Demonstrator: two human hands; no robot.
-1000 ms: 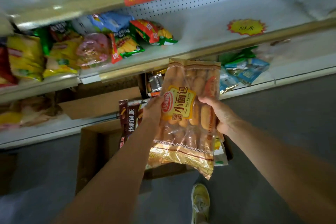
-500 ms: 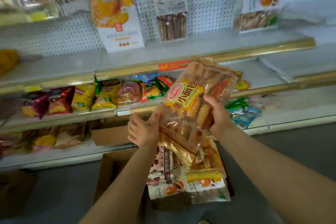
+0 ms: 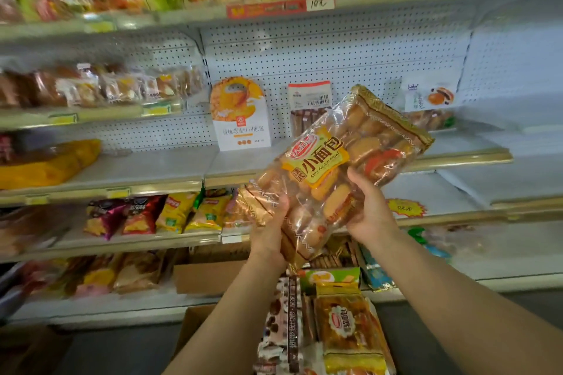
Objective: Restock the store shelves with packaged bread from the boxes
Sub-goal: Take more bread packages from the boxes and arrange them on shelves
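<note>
Since a second ago: bread pack (image 3: 332, 170) is rising from just over the box to shelf height — now tilting, top corner up and right.
Left hand (image 3: 268, 231): fingers are curling round the pack's lower end.
Right hand (image 3: 370, 210): fingers and thumb are clamping the pack's right edge.
Middle shelf (image 3: 451, 158): a person is lifting the pack in front of it; a white carton (image 3: 240, 116) is leaning on the pegboard, with bare board beside it.
Box (image 3: 195, 323): more packs (image 3: 344, 332) are waiting inside.
Progress: this pack is not yet placed — restocking is looking well short of finished.
</note>
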